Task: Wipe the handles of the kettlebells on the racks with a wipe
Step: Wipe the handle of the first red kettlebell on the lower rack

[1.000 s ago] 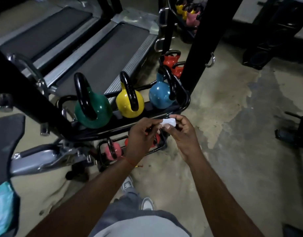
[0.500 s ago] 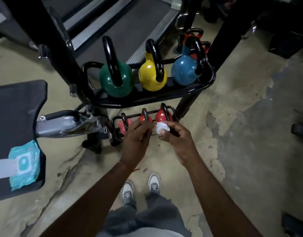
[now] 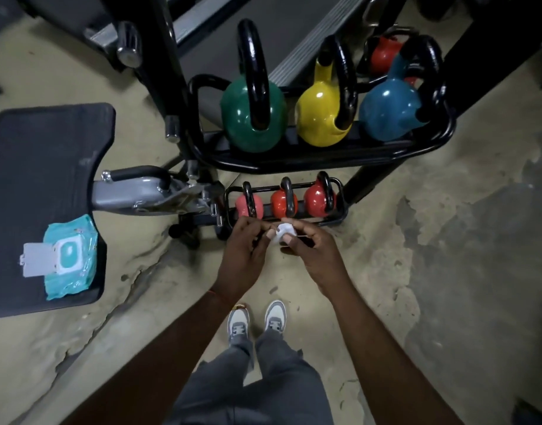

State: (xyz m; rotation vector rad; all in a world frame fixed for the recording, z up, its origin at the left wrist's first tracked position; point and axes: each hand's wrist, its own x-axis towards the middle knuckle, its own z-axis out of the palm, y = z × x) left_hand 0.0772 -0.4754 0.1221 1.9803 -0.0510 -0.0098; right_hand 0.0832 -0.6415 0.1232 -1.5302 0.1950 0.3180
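We are standing over the black tubular steel rack [image 3: 325,162], both hands raised in front of us and pinching one small crumpled white wipe [image 3: 284,232] between them: our left hand [image 3: 244,250] is gripping its left edge with thumb and fingertips, our right hand [image 3: 313,253] is closing on the right side with the thumb on top. The wipe is hanging in the air just in front of the lower tier, touching no handle yet. On that tier we are seeing three small kettlebells, pink [image 3: 248,204], orange-red [image 3: 282,202] and red [image 3: 318,197], each with a glossy black loop handle; above them are sitting the large green kettlebell [image 3: 253,113], the yellow kettlebell [image 3: 322,113] and the blue kettlebell [image 3: 392,110]. We are judging the step in hand to be opening or refolding the wipe; doing it well means spreading it flat enough to wrap a whole handle. The teal soft pack of wipes [image 3: 70,257], lid open, is lying well apart on the dark padded bench [image 3: 43,167].
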